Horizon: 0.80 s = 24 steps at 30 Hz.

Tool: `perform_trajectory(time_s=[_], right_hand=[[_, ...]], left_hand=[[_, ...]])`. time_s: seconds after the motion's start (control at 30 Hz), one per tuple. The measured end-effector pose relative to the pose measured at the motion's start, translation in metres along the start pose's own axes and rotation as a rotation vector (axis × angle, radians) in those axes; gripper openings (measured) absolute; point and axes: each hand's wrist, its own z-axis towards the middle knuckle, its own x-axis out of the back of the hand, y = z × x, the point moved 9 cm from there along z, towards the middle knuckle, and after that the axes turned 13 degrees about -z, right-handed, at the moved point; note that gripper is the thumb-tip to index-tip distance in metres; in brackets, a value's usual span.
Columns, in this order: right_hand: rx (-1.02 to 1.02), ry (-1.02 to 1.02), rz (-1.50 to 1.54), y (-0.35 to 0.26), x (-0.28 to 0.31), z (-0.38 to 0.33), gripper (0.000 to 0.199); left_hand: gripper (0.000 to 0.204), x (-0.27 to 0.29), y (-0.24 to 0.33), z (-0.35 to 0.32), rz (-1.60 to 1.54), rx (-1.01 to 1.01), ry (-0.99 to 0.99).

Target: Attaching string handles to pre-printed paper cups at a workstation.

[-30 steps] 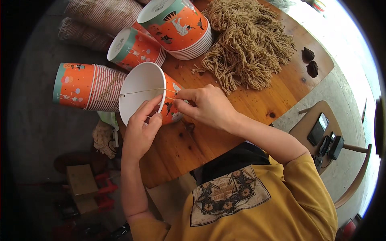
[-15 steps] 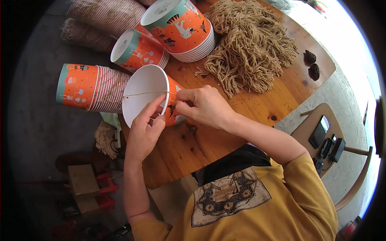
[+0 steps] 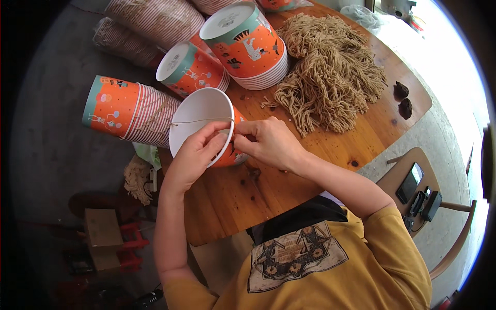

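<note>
Orange paper bucket (image 3: 201, 106) sits tipped at the left edge of the wooden table (image 3: 222, 206), white mouth facing left, with a tan string (image 3: 201, 121) strung across the opening. Left hand (image 3: 187, 163) has its fingers inside the mouth by the rim; right hand (image 3: 274, 142) is bunched against the outside, just opposite. Can't tell what either one's actually pinching, tips are hidden. Big tan yarn heap (image 3: 330, 72) lies beyond them.
</note>
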Motion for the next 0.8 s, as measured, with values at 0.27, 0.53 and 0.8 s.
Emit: perform_trajectory(time_s=[0.27, 0.53, 0.8], right_hand=[[-0.039, -0.026, 0.045, 0.0, 0.001, 0.003, 0.023], [-0.058, -0.078, -0.005, -0.005, 0.0, 0.004, 0.021], [-0.082, -0.114, 0.009, 0.0, -0.003, 0.002, 0.02]], left_hand=[[0.009, -0.002, -0.008, 0.015, 0.017, -0.026, -0.055], [0.019, 0.006, -0.01, 0.009, -0.112, -0.011, -0.044], [0.017, 0.003, -0.019, 0.023, 0.088, -0.148, 0.012]])
